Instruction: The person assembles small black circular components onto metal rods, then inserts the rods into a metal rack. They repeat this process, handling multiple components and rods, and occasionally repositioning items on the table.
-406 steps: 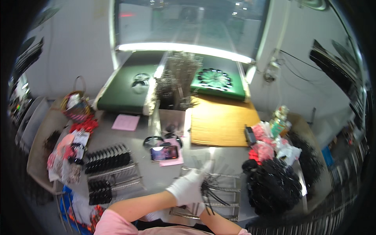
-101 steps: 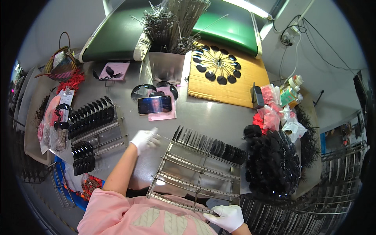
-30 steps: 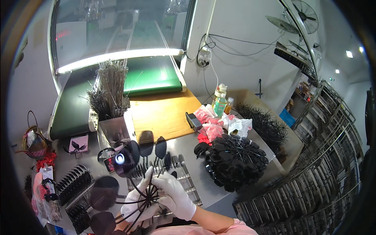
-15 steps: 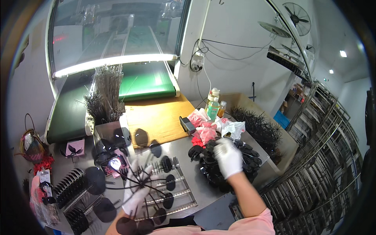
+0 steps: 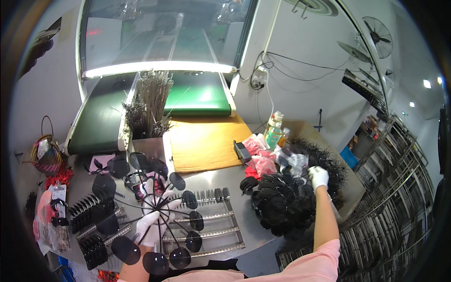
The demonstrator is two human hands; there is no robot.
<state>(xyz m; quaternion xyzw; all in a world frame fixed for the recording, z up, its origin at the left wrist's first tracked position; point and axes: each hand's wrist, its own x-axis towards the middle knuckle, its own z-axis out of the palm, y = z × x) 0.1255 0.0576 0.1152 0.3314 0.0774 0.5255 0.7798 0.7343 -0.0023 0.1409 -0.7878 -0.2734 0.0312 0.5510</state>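
Gloved in white, my left hand (image 5: 151, 221) is closed around a fan of thin black stems, each tipped with a dark, glossy oval disc (image 5: 180, 257). They spread out in all directions over the metal rack (image 5: 211, 234), whose slotted rails carry rows of similar discs. My right hand (image 5: 318, 177), also gloved in white, has its fingers curled together. It is just right of a heap of black disc-shaped pieces (image 5: 282, 202), close to the tangle of spiky black stems (image 5: 331, 164). Whatever its fingertips hold is too small to make out.
Another rack (image 5: 87, 225) of black pieces stands at left, by a woven basket (image 5: 47, 157). Bottles (image 5: 273, 134) and pink-and-white plastic bags (image 5: 263, 163) sit behind the heap. Beyond lie a yellow board (image 5: 202, 143) and a green conveyor belt (image 5: 199, 98). Metal frames (image 5: 376, 211) fill the right.
My right hand has moved from the top of the black heap rightward, beside the spiky stems. The fan of discs in my left hand has turned and shifted slightly. The whole view has swung.
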